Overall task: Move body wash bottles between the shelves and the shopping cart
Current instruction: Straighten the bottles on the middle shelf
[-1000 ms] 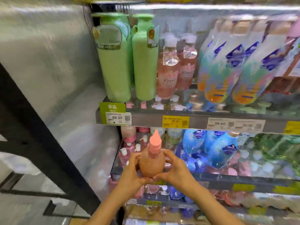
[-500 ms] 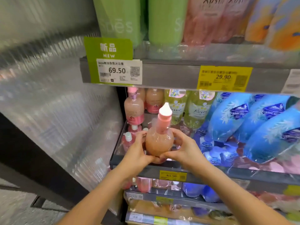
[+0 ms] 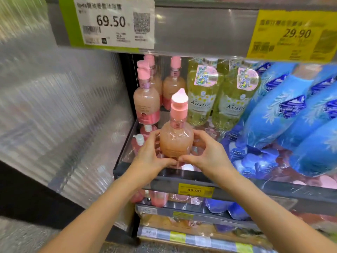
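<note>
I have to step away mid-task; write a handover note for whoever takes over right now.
Left hand and right hand: both grip the pink bottle, upright, from either side, thumbs meeting below it.
The bottle is over the front of the shelf tagged 49.90, ahead of the matching pink bottles and left of the yellow bottles.
Done: bottle brought to its row.
Left: set it down and let go. The cart is out of view.
</note>
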A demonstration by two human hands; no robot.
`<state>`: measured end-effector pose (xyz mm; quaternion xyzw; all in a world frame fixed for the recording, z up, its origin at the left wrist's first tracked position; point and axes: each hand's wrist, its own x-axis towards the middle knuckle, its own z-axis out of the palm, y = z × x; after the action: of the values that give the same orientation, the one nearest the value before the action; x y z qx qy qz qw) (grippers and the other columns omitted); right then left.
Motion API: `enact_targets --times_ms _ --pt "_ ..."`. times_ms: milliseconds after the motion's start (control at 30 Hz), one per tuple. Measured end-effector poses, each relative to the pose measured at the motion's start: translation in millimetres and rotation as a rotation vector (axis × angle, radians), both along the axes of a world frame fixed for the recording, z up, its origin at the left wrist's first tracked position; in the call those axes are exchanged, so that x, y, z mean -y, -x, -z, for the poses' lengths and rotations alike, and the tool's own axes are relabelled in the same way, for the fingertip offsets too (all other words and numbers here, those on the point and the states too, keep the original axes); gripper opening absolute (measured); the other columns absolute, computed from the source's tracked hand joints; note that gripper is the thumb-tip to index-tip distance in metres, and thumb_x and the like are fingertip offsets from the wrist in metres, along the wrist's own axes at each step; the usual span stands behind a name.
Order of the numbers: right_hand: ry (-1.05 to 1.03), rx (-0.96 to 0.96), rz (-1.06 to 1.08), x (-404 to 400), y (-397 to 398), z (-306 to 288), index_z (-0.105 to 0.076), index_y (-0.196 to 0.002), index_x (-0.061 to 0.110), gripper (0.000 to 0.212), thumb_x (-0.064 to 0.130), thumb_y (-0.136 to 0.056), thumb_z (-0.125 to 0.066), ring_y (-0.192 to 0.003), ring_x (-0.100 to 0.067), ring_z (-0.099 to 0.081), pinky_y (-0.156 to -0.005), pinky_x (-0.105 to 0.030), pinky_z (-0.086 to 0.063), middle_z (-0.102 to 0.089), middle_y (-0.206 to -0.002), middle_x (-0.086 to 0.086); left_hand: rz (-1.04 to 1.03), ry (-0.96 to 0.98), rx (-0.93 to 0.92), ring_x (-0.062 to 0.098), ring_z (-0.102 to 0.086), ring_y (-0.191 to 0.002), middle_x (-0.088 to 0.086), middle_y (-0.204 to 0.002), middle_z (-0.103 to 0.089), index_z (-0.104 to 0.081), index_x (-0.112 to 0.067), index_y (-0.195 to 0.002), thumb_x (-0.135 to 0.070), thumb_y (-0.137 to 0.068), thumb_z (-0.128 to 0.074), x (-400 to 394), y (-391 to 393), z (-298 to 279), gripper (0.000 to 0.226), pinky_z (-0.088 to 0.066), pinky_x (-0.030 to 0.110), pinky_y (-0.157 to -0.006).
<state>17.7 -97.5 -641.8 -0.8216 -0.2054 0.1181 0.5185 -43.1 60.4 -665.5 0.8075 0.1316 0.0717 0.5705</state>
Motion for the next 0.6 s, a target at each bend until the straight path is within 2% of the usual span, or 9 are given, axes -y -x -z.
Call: enact_targets --times_ms 33,100,233,267,333,400,467,567,600 --pt "0.080 0.036 0.038 -2 -1 4 -0.057 -0.112 0.014 0.062 0.009 -0.059 -0.087 -0.095 -0.012 -0.061 -0.081 -0.017 -0.049 -0.064 -0.103 0.002 -0.029 -0.027 -0.003 0.006 -0.058 -0.105 -0.004 -0.117 -0.058 -0.043 -0.030 -0.117 -0.009 -0.058 -0.087 -1 -2 0 0.076 -0.048 0.023 -0.093" --pt "0.180 0.057 0.113 -5 -4 12 -0.060 -0.107 0.010 0.057 0.020 -0.059 -0.088 -0.093 -0.016 -0.062 -0.084 -0.028 -0.050 -0.067 -0.098 -0.003 -0.084 -0.058 -0.009 0.010 -0.060 -0.103 -0.001 -0.114 -0.060 -0.049 -0.017 -0.120 -0.006 -0.061 -0.085 -2 -7 -1 0.070 -0.048 0.025 -0.092" --pt "0.134 0.054 0.188 -19 -17 19 -0.065 -0.102 0.007 0.047 0.021 -0.063 -0.086 -0.089 -0.018 -0.066 -0.084 -0.030 -0.051 -0.070 -0.091 -0.006 -0.171 -0.094 -0.007 0.007 -0.058 -0.093 -0.003 -0.102 -0.061 -0.053 -0.008 -0.120 -0.004 -0.065 -0.083 -5 -24 -4 0.063 -0.043 0.005 -0.073" --pt "0.117 0.055 0.205 -23 -21 21 -0.065 -0.102 0.006 0.045 0.020 -0.065 -0.085 -0.090 -0.019 -0.067 -0.086 -0.034 -0.051 -0.072 -0.093 -0.008 -0.196 -0.098 0.005 0.008 -0.059 -0.093 -0.001 -0.104 -0.062 -0.054 -0.008 -0.119 -0.005 -0.064 -0.083 -5 -29 -4 0.063 -0.044 0.006 -0.075" --pt "0.100 0.056 0.236 -31 -29 22 -0.067 -0.104 0.005 0.043 0.021 -0.067 -0.083 -0.093 -0.020 -0.068 -0.088 -0.038 -0.051 -0.072 -0.098 -0.010 -0.237 -0.081 0.015 0.013 -0.062 -0.099 0.003 -0.110 -0.065 -0.055 -0.010 -0.117 -0.008 -0.062 -0.085 -9 -38 -2 0.062 -0.049 0.022 -0.088" --pt "0.133 0.079 0.264 -37 -36 23 -0.070 -0.105 0.005 0.042 0.024 -0.070 -0.081 -0.094 -0.021 -0.067 -0.088 -0.037 -0.049 -0.072 -0.099 -0.010 -0.268 -0.074 0.016 0.016 -0.063 -0.101 0.003 -0.109 -0.066 -0.057 -0.014 -0.112 -0.013 -0.062 -0.086 -11 -46 0 0.058 -0.050 0.035 -0.093" --pt "0.151 0.111 0.285 -42 -41 22 -0.072 -0.095 0.002 0.033 0.026 -0.073 -0.079 -0.090 -0.027 -0.066 -0.083 -0.037 -0.049 -0.072 -0.090 -0.014 -0.298 -0.093 0.020 0.015 -0.064 -0.096 0.000 -0.102 -0.068 -0.061 -0.015 -0.105 -0.017 -0.064 -0.085 -12 -52 0 0.047 -0.052 0.033 -0.088" --pt "0.193 0.145 0.283 -49 -51 21 -0.074 -0.085 0.004 0.024 0.027 -0.078 -0.074 -0.083 -0.030 -0.063 -0.074 -0.035 -0.048 -0.071 -0.084 -0.014 -0.338 -0.085 0.051 0.009 -0.067 -0.080 0.001 -0.087 -0.071 -0.069 -0.011 -0.098 -0.016 -0.068 -0.082 -12 -62 2 0.033 -0.053 0.015 -0.067" --pt "0.200 0.148 0.281 -51 -55 21 -0.074 -0.083 0.004 0.023 0.027 -0.079 -0.073 -0.081 -0.030 -0.063 -0.073 -0.035 -0.048 -0.071 -0.082 -0.015 -0.352 -0.091 0.056 0.008 -0.067 -0.077 0.001 -0.083 -0.072 -0.071 -0.011 -0.095 -0.016 -0.069 -0.082 -11 -65 2 0.029 -0.054 0.015 -0.066"
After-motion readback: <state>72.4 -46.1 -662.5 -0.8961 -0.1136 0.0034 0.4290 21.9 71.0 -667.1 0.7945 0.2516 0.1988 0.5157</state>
